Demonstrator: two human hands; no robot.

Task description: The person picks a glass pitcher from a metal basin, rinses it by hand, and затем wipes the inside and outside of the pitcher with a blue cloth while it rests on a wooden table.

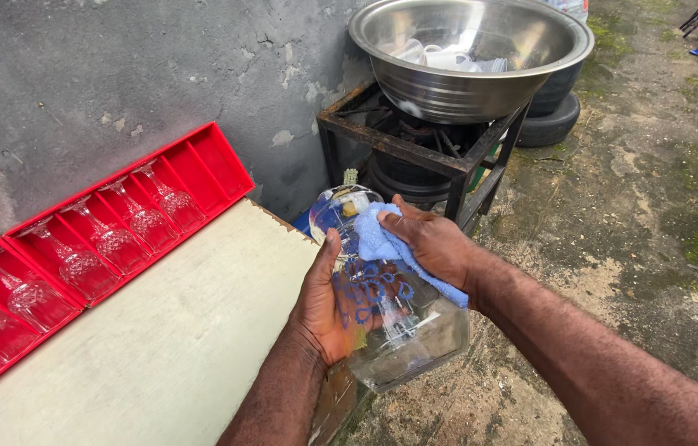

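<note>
A clear glass jug (402, 326) with a blue pattern lies tilted in mid-air between my hands, its mouth pointing away from me. My left hand (328, 301) cups its side from the left, thumb along the glass. On top of the jug my right hand (435, 244) presses a light blue cloth (382, 241) against the glass near the rim.
A red tray (200, 165) holding several stemmed glasses lies along the grey wall on a pale board (159, 330). Behind the jug a large steel bowl (464, 91) sits on a rusty metal stand (415, 153). Black tyres (555, 116) and mossy concrete ground lie to the right.
</note>
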